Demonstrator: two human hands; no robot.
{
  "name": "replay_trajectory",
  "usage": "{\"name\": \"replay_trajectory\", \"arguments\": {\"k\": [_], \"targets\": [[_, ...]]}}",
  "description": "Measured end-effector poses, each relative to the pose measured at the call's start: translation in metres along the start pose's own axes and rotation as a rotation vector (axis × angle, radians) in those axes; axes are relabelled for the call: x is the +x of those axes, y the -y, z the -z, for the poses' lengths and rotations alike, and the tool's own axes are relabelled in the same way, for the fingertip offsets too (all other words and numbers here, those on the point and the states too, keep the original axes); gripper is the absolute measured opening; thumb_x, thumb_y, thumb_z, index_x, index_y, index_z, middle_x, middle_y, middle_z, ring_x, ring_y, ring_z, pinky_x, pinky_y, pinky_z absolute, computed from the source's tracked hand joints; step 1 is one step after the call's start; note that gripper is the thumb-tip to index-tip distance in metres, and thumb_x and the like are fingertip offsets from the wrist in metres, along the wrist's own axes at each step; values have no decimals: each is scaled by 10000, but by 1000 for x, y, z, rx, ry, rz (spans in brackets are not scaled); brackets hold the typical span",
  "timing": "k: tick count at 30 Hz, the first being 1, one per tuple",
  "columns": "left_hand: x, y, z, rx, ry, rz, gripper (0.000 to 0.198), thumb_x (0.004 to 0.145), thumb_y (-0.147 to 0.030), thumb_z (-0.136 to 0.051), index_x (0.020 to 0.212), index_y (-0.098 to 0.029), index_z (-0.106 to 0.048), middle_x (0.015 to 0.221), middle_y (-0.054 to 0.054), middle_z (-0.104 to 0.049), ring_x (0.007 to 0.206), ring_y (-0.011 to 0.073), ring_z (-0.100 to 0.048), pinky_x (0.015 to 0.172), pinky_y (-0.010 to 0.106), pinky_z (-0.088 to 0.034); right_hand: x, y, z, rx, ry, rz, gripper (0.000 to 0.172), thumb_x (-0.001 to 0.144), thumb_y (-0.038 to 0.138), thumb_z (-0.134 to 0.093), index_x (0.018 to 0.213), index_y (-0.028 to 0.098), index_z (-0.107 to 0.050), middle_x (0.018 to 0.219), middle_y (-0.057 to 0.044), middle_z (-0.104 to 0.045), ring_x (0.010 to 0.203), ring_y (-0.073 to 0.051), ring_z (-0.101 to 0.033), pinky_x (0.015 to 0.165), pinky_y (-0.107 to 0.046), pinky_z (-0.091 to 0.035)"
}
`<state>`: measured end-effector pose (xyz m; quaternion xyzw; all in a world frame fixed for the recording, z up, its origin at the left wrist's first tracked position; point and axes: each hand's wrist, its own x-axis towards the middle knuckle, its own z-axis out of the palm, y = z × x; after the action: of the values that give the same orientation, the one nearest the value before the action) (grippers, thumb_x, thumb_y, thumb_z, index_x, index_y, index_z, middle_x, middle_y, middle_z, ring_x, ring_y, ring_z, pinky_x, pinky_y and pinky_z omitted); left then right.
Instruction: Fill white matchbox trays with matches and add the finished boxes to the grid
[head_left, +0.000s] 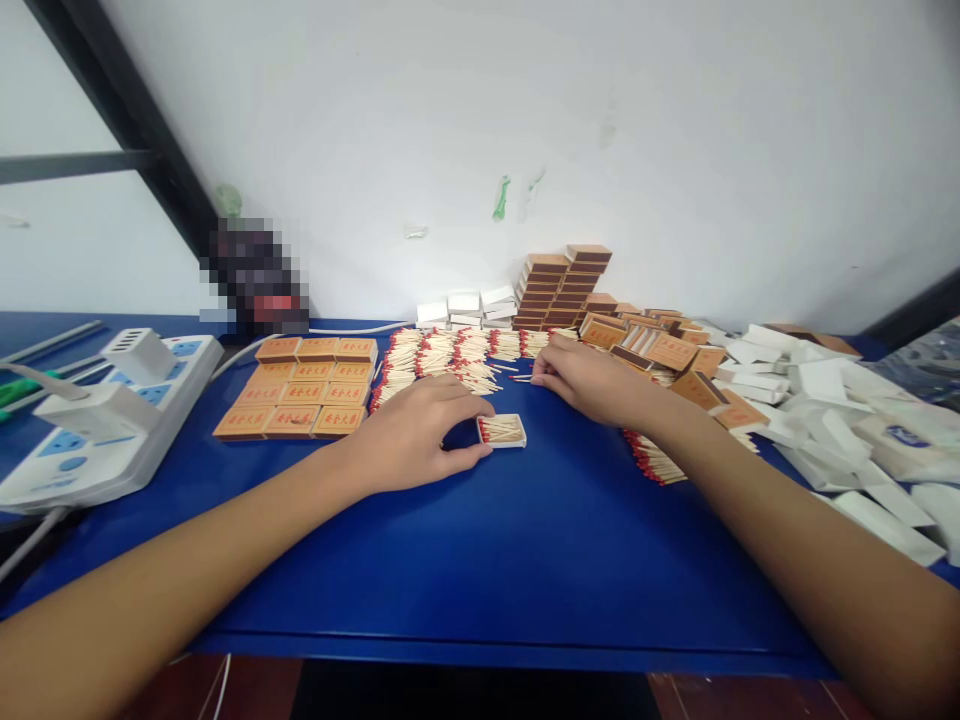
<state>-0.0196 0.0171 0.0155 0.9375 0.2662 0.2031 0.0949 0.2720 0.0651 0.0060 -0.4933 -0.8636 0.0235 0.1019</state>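
Note:
At the middle of the blue table, my left hand [431,435] grips the left end of a small white matchbox tray [523,432] between thumb and fingers. Several red-tipped matchsticks [504,428] lie inside the tray. Behind and to the right of it, my right hand [585,375] is pinched, with thin matchsticks [522,378] showing at its fingertips; their exact number is unclear. Just beyond both hands, loose matchsticks [442,350] are heaped in rows. Left of my left hand, orange matchboxes [296,390] sit in a neat block.
Brown-sided matchboxes [562,285] are stacked by the wall, beside white trays [465,305]. Under my right forearm lie more matchsticks [651,462]. White trays [817,400] and a tissue pack [911,435] crowd the right. A power strip [120,450] with plugs occupies the left.

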Motion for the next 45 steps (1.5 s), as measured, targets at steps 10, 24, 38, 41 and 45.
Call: {"name": "replay_trajectory", "arguments": {"k": [10, 24, 38, 41, 45], "targets": [[-3, 0, 0, -10, 0, 73, 465, 995, -375, -690, 1425, -223, -598, 1211, 81, -751, 1187, 280, -676, 1068, 470, -531, 5, 5, -5, -26, -34, -33, 143, 1060, 272, -483, 972, 212, -579, 1074, -111, -623, 959, -256, -624, 817, -359, -470], [-3, 0, 0, 8, -17, 127, 636, 984, -342, -704, 1556, -253, -441, 1195, 56, -758, 1198, 289, -671, 1023, 455, -534, -12, 35, 12, 111, 25, 28, 193, 1077, 317, -432, 950, 224, -544, 1042, -113, -639, 896, -247, -615, 777, -361, -478], [-3, 0, 0, 11, -22, 118, 667, 978, -357, -709, 1570, -263, -417, 1218, 67, -749, 1210, 297, -671, 1049, 470, -528, -2, 9, 3, 45, 4, -27, 117, 1037, 281, -532, 952, 224, -589, 1057, -101, -650, 945, -255, -633, 794, -351, -466], [-3, 1, 0, -1, -22, 113, 665, 984, -356, -703, 1573, -260, -411, 1221, 68, -750, 1226, 298, -662, 1061, 474, -521, -1, 13, 2, 35, 23, -42, 148, 1036, 269, -513, 906, 223, -567, 1046, -104, -642, 924, -252, -627, 793, -356, -461], [-3, 1, 0, -2, -18, 120, 697, 982, -363, -704, 1593, -263, -384, 1210, 67, -754, 1208, 298, -669, 1043, 472, -526, -5, 24, 7, 58, 22, -29, 162, 1051, 297, -487, 930, 221, -561, 1057, -114, -635, 924, -258, -618, 790, -366, -460]]}}
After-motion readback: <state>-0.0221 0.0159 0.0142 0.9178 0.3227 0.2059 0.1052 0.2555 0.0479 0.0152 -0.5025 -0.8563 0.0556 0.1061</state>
